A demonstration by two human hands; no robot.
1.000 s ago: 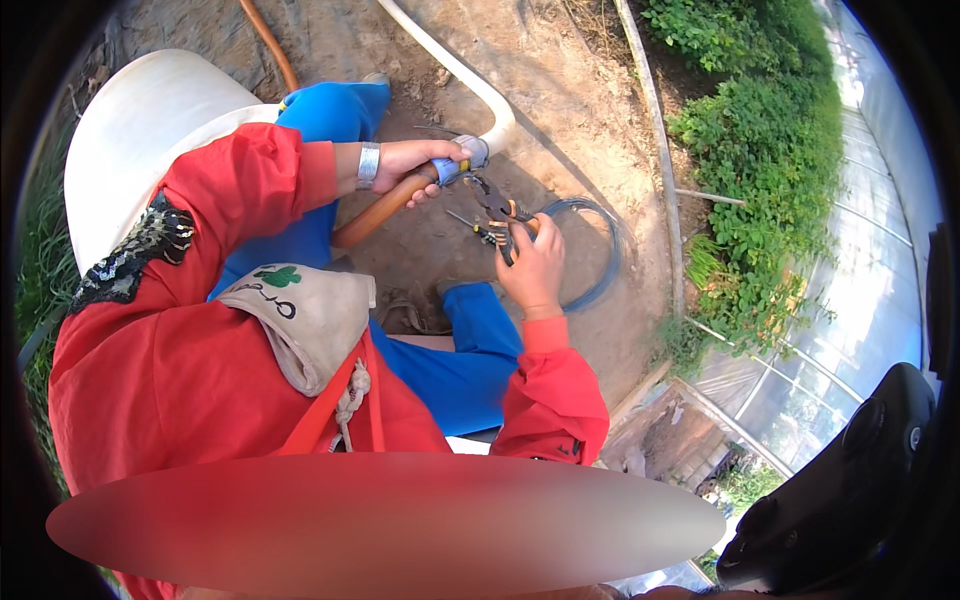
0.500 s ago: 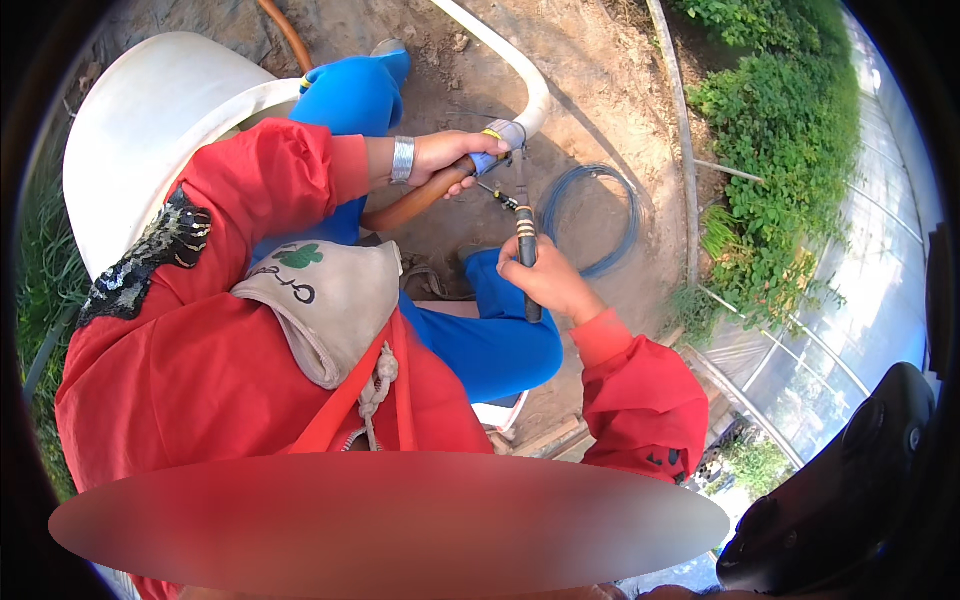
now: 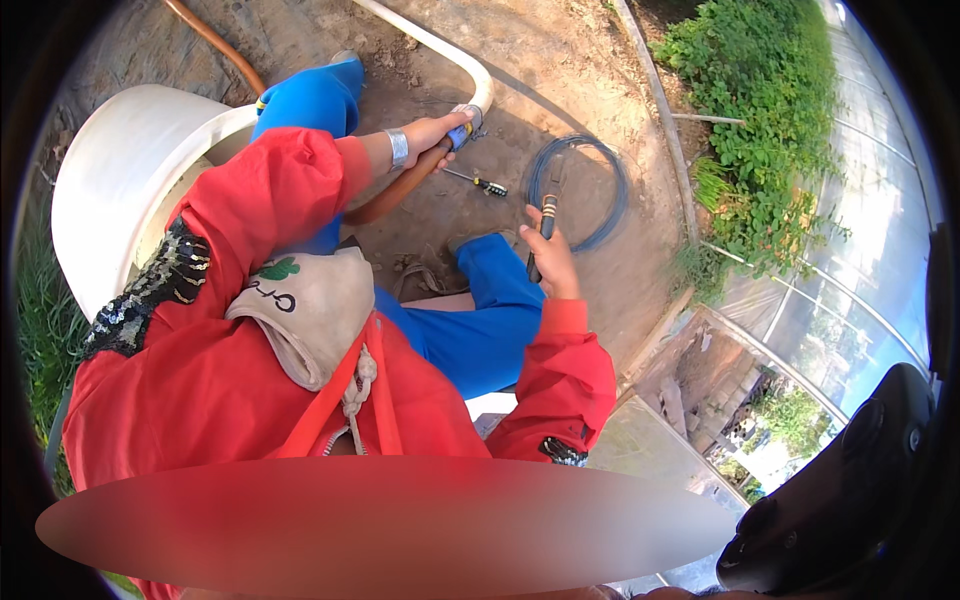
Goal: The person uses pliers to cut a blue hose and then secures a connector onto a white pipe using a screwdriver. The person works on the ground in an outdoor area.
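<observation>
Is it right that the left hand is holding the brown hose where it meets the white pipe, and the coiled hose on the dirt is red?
Not quite. The left hand does hold the brown hose at the white pipe, but the coiled hose on the dirt is blue, not red. The head view shows it.
</observation>
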